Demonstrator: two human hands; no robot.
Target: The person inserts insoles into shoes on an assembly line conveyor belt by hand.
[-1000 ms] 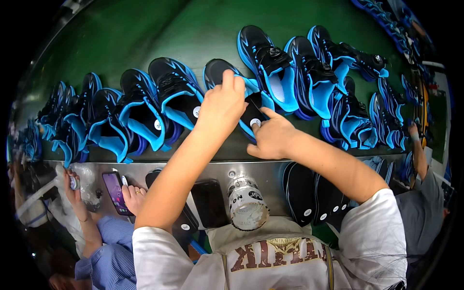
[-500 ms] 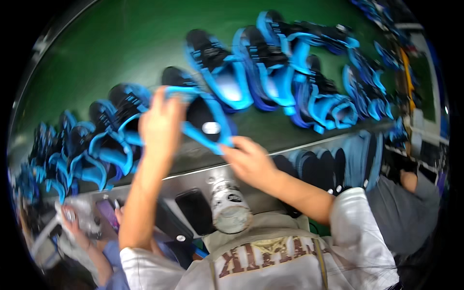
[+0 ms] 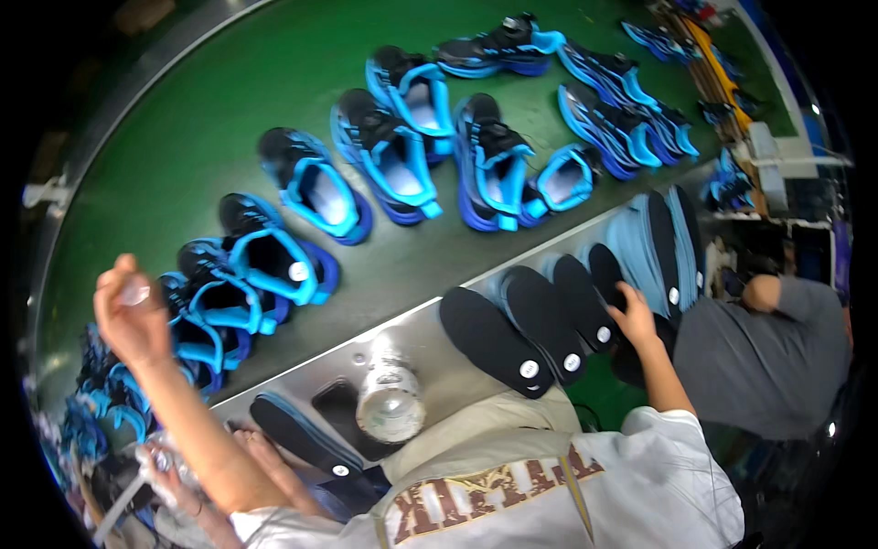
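Observation:
My right hand (image 3: 640, 320) is at the edge of a small black insole (image 3: 604, 270), its fingers closed on it. This insole stands at the right end of a row of black insoles (image 3: 498, 339) with round white stickers, on the metal ledge. Raised over the belt's left part, my left hand (image 3: 133, 316) has curled fingers around a small pale, shiny thing that I cannot make out. To its right sits a black and blue shoe (image 3: 240, 220) with a black insole inside, a white sticker at its heel. Several other shoes (image 3: 389, 169) show pale insides.
A green belt (image 3: 183, 137) carries the shoes. On the metal ledge (image 3: 434, 320) stand a whitish round container (image 3: 391, 403), a dark phone (image 3: 343, 407) and a blue-edged black insole (image 3: 302, 435). Stacked blue-grey insoles (image 3: 640, 242) lie near a grey-sleeved person (image 3: 764, 366) at right.
Both hands have let go of the shoe, which now sits on the belt. My left hand has moved left, my right hand right and down to the insoles. The shoes appear shifted in view.

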